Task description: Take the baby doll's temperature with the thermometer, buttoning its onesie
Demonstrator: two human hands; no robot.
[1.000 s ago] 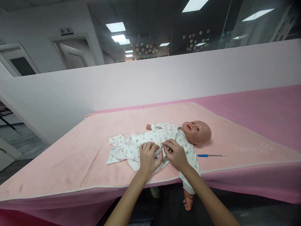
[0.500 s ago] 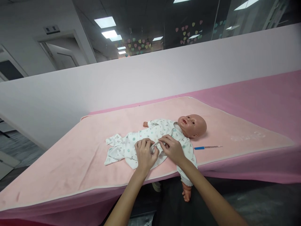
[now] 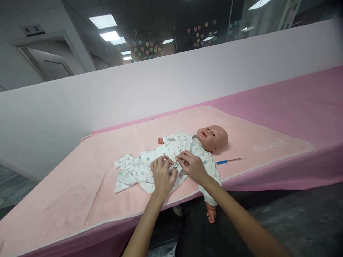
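The right hand (image 3: 191,166) has its thumb and fingertips drawn together at a pale fold (image 3: 175,163) of the printed garment (image 3: 175,144), with the palm turned down. The left hand (image 3: 163,175), just beside it, rests on the same cloth, its fingers curled and its thumb a little apart from them; how firmly it grips I cannot tell. The fold lies between the two, at the right fingertips and just beyond the left thumb, so neither hand need reach for it.

The garment is on a doll (image 3: 213,138) lying on its back, directly under both hands. Its long axis runs crosswise: the leg ends are left of the left hand, and the head is right of and beyond the right hand, a little farther from the person. The doll's near sleeve passes by the right forearm, and its near hand (image 3: 210,213) hangs over the table's edge, on the person's side of the right hand.

To the right of the right hand, past the sleeve, lies a thin blue-handled stick (image 3: 223,162). The near edge of the peach blanket (image 3: 69,189) is close below both wrists; its widest stretch spreads left of the left hand. Far beyond both hands stands a white partition (image 3: 147,92).
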